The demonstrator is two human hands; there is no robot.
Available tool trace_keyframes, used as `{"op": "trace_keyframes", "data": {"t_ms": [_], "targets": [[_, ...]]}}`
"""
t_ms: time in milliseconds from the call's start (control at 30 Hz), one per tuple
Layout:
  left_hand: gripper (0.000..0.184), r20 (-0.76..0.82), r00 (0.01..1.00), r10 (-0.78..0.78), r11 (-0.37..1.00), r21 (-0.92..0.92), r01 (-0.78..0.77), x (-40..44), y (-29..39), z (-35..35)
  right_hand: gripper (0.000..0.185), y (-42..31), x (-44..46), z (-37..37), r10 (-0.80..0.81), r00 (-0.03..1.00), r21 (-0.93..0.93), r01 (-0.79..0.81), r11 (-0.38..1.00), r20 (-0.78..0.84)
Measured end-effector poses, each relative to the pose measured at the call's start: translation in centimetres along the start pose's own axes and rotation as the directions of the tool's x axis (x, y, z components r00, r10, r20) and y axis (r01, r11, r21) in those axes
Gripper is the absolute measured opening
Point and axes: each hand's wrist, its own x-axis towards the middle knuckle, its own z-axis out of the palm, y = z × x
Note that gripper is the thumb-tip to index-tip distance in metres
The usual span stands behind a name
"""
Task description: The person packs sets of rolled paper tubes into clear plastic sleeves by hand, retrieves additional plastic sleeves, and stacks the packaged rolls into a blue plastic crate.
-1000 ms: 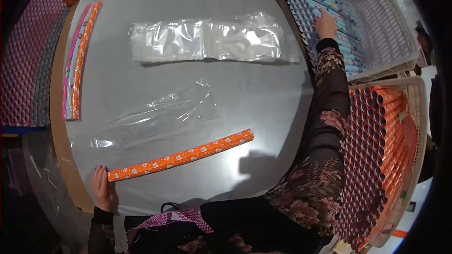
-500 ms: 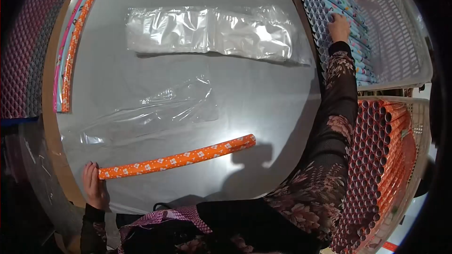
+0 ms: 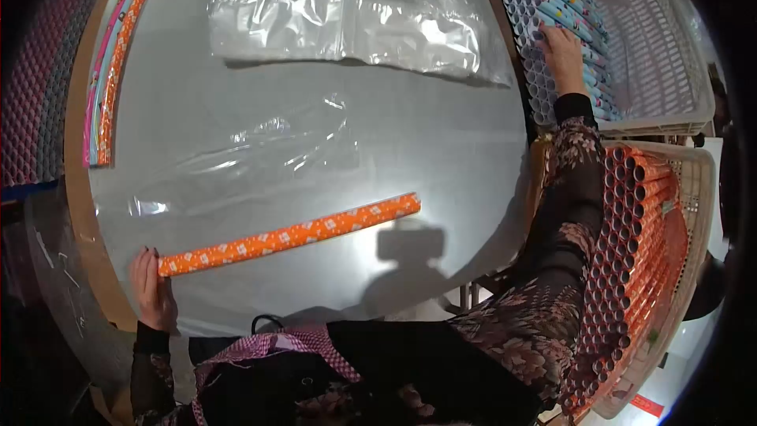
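Observation:
An orange patterned roll [image 3: 292, 235] lies slantwise across the near part of the grey table. My left hand [image 3: 150, 288] is closed at its left end, fingers pressed together against the tip. On the right, my right hand [image 3: 563, 57] reaches into the stack of light blue patterned rolls [image 3: 564, 0], its fingers curled at the open end of one. A clear plastic sleeve [image 3: 268, 150] lies flat beyond the orange roll. Farther back is a pile of clear plastic bags [image 3: 347, 30].
Pink, blue and orange rolls [image 3: 118, 63] lie side by side at the table's left edge. Left of it stands a stack of pink and grey tubes [image 3: 39, 95]. A white basket [image 3: 662, 55] and a basket of orange rolls [image 3: 694, 189] stand at the right.
The view has shifted, so the table items sit differently in the picture. My right hand has moved along the blue rolls toward me, its fingers now at their open ends.

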Motion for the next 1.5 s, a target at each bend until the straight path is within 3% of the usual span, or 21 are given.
{"op": "trace_keyframes", "data": {"t_ms": [167,267,300,467,633,767,833,1033,1233,1433,1500], "targets": [[0.035,-0.011,1.0,-0.014,1.0,-0.011,0.014,-0.1,-0.2,0.1,0.029,-6.2,-1.5,-3.9,-0.192,0.981,0.017,0.192,0.981,0.006],[0.037,0.016,1.0,0.003,0.999,0.045,-0.003,-0.3,-0.7,0.1,0.027,-12.2,-2.5,-6.9,-0.261,0.965,0.147,0.256,0.955,0.009],[0.037,-0.006,1.0,0.011,1.0,0.026,-0.011,-0.1,-0.7,0.1,0.027,-14.1,-2.8,-7.6,-0.304,0.952,0.132,0.307,0.943,-0.04],[0.038,-0.084,0.996,0.025,0.999,-0.022,-0.027,-0.4,-0.5,0.4,0.024,-25.4,-4.1,-12.9,-0.409,0.911,0.191,0.393,0.899,0.051],[0.038,-0.188,0.98,0.064,0.996,-0.055,-0.075,-0.2,-1.2,1.3,0.015,-33.0,-5.8,-12.3,-0.49,0.872,0.296,0.462,0.836,0.025],[0.042,-0.196,0.977,0.09,0.987,-0.116,-0.114,-0.3,-1.8,1.8,0.011,-36.0,-5.8,-10.9,-0.504,0.859,0.321,0.453,0.832,0.092],[0.043,-0.216,0.971,0.108,0.986,-0.105,-0.133,-0.3,-2.2,1.9,0.011,-37.1,-5.3,-11.1,-0.445,0.893,0.333,0.4,0.854,0.068],[0.039,-0.201,0.967,0.155,0.972,-0.141,-0.185,-0.2,-2.0,0.8,0.015,-41.6,-4.7,-12.9,-0.47,0.882,0.393,0.421,0.818,0.033],[0.04,-0.209,0.96,0.185,0.957,-0.184,-0.224,-0.1,-1.2,-0.3,0.012,-48.1,-3.6,-15.5,-0.304,0.952,0.557,0.233,0.797,0.037],[0.038,-0.232,0.943,0.241,0.95,-0.144,-0.278,0.5,0.4,-0.6,0.016,-55.9,-1.2,-17.6,-0.308,0.951,0.573,0.271,0.774,-0.035],[0.038,-0.219,0.947,0.235,0.937,-0.209,-0.281,0.5,1.1,-0.2,0.017,-58.5,-0.6,-19.2,-0.343,0.937,0.635,0.302,0.711,-0.062]]}}
